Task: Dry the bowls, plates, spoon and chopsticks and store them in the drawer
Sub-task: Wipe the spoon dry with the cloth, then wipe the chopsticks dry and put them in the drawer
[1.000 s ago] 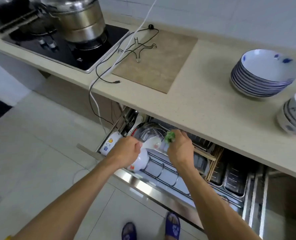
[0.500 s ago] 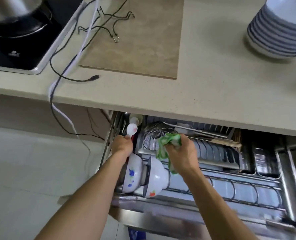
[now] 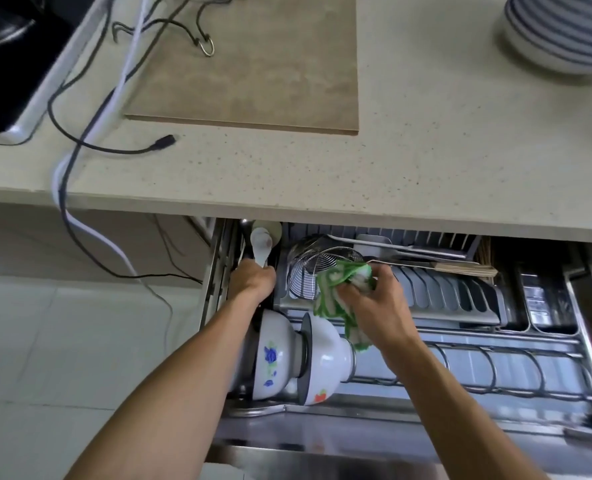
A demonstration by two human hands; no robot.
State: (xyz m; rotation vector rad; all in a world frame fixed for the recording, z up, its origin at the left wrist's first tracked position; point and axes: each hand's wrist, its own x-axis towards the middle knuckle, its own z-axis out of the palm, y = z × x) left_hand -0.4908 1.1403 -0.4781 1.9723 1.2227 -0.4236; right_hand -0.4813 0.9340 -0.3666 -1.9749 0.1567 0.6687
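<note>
Spoon (image 3: 260, 244) handle gripped in my left hand (image 3: 253, 280) at drawer (image 3: 357, 441) left slot; right hand (image 3: 374, 306) clutching green cloth (image 3: 339, 289).

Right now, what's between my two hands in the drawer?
In the head view, the wire skimmer sits between the left hand, holding the spoon, and the right hand, holding the cloth.

The countertop (image 3: 426, 161) is evenly, softly lit; the drawer (image 3: 547, 306) beneath is shadowed (edges are bent and slightly blurred by wide-angle distortion).
</note>
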